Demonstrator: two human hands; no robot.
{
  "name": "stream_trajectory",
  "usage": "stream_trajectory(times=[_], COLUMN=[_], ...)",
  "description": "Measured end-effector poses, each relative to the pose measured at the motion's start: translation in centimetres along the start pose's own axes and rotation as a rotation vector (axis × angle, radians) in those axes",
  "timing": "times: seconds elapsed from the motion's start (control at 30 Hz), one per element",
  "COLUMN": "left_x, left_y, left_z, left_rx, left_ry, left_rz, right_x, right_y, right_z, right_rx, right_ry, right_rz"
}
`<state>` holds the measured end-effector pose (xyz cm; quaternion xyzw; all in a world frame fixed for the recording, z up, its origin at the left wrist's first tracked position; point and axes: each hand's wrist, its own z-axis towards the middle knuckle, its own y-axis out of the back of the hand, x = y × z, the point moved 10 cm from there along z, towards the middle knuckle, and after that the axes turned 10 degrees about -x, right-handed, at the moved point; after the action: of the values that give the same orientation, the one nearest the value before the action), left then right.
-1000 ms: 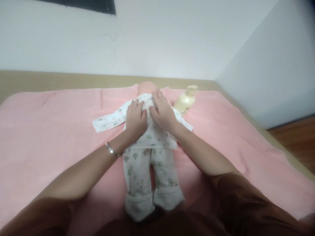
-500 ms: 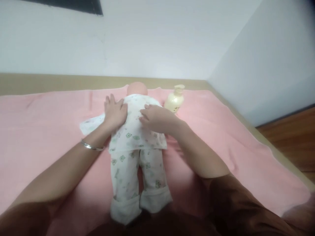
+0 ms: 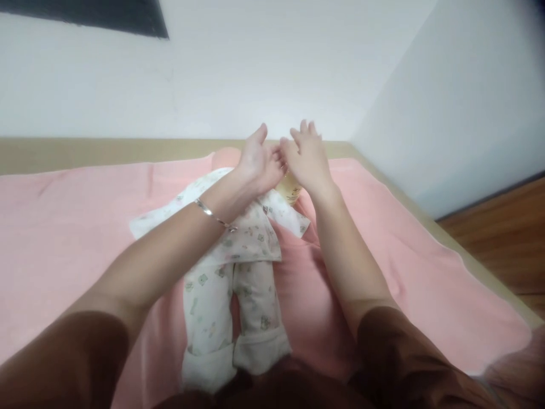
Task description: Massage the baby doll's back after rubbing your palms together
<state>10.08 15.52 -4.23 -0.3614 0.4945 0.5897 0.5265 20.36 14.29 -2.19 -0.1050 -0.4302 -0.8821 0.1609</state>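
Note:
My left hand (image 3: 260, 165) is held palm up beside a pale yellow pump bottle (image 3: 290, 190), its fingers apart and nothing visible in it. Over the top of the bottle is my right hand (image 3: 310, 158), palm down with fingers stretched out. It hides the pump head, so I cannot tell whether it touches it. Below my hands lies a baby doll (image 3: 251, 236) in a white patterned top and trousers with turned-up cuffs. The doll's head (image 3: 223, 158) shows in part behind my left forearm.
A pink blanket (image 3: 76, 227) covers the tan surface (image 3: 51, 156) under the doll. White walls (image 3: 264, 68) rise behind and at the right. Brown wood (image 3: 506, 238) shows at the right edge, and a dark panel (image 3: 106, 14) hangs at the upper left.
Both hands have left the doll's back and moved up and right to the bottle. My left hand has turned palm up. The doll's right-side sleeve now shows.

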Motion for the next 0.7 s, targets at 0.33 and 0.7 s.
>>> stream_trajectory(times=[0.33, 0.7], left_x=[0.5, 1.3], left_y=[-1.5, 5.1], left_z=[-3.7, -4.6], left_rx=[0.169, 0.202], left_ry=[0.352, 0.163], left_rz=[-0.467, -0.162], right_x=[2.1, 1.3], right_y=[-0.3, -1.1], right_z=[-1.5, -1.1], right_rx=[-0.004, -0.002], right_ry=[0.043, -0.119], right_rz=[-0.127, -0.214])
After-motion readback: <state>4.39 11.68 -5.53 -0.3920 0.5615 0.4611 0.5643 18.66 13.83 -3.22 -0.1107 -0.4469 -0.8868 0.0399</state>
